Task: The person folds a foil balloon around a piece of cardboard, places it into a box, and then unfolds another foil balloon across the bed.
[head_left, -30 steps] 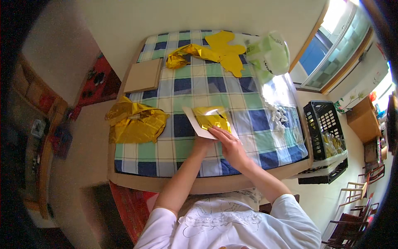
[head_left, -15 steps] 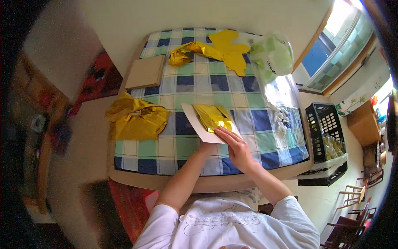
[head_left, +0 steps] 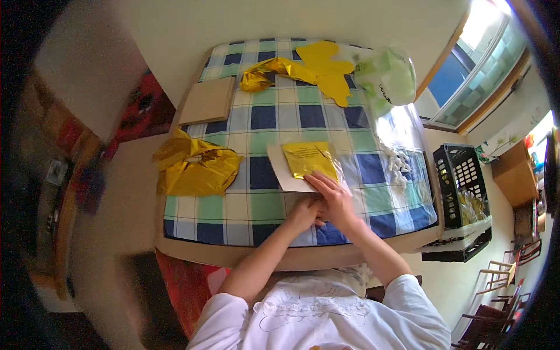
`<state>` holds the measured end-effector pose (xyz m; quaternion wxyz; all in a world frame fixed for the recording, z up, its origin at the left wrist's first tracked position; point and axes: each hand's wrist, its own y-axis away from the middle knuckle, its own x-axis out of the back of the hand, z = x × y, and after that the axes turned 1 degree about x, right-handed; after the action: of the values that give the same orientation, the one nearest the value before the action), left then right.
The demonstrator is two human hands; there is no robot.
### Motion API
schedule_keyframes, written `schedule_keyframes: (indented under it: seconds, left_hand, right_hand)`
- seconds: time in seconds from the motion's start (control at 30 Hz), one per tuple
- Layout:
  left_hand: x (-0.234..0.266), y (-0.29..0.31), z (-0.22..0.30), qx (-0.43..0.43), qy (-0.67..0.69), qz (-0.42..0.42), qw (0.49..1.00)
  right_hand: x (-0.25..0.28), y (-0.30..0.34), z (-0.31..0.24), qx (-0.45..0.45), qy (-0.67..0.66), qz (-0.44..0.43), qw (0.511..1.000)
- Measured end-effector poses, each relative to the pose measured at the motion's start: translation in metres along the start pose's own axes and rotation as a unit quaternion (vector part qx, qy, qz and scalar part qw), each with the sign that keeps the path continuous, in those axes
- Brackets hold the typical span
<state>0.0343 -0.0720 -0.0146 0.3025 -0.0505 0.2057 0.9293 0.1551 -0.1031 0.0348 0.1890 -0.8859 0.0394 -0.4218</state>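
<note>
In front of me a flat packet [head_left: 308,157] lies on the plaid cloth: folded gold foil and a white card [head_left: 279,167] in a clear plastic sleeve. My right hand [head_left: 337,201] rests on its near right part with fingers stretched out over the gold; the thumb is hidden. Close below the packet's near edge is my left hand [head_left: 304,214], its fingers curled in and partly under the right hand. What they pinch, if anything, is hidden. To the left lies a crumpled gold foil piece [head_left: 201,169], apart from both hands.
The plaid cloth [head_left: 265,219] covers a broad padded surface. A tan board [head_left: 207,102] lies at its far left. Further back are twisted gold foil [head_left: 280,68], a yellow cut-out shape [head_left: 332,73] and a green-white plastic bag [head_left: 388,79]. A black crate [head_left: 452,175] stands at right.
The packet has turned and come down flatter, shifting slightly right. My left hand has come out from under it toward me. My right hand stays on the packet.
</note>
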Motion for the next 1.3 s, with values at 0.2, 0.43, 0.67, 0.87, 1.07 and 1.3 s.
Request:
schedule_keyframes:
  seconds: [0.2, 0.43, 0.67, 0.87, 1.07, 1.3]
  left_hand:
    - [0.005, 0.052, 0.013, -0.243, -0.404, 0.059, 0.88]
    - [0.002, 0.057, -0.011, -0.352, -0.454, 0.085, 0.814]
    - [-0.002, 0.052, -0.013, -0.325, -0.517, 0.07, 0.789]
    - [-0.004, 0.054, -0.009, -0.333, -0.536, 0.083, 0.771]
    - [-0.004, 0.052, -0.001, -0.362, -0.536, 0.096, 0.757]
    - [-0.009, 0.049, 0.009, -0.385, -0.522, 0.1, 0.755]
  right_hand:
    - [0.002, 0.005, 0.014, 0.055, -0.019, -0.034, 0.998]
    - [0.028, 0.018, 0.008, -0.036, -0.04, -0.045, 0.998]
    - [0.008, 0.023, 0.046, 0.003, 0.117, -0.064, 0.991]
    - [0.021, 0.013, 0.036, -0.009, 0.114, -0.098, 0.989]
    - [0.017, 0.01, 0.044, -0.005, 0.104, -0.087, 0.991]
    - [0.02, 0.005, 0.036, -0.043, 0.102, -0.094, 0.989]
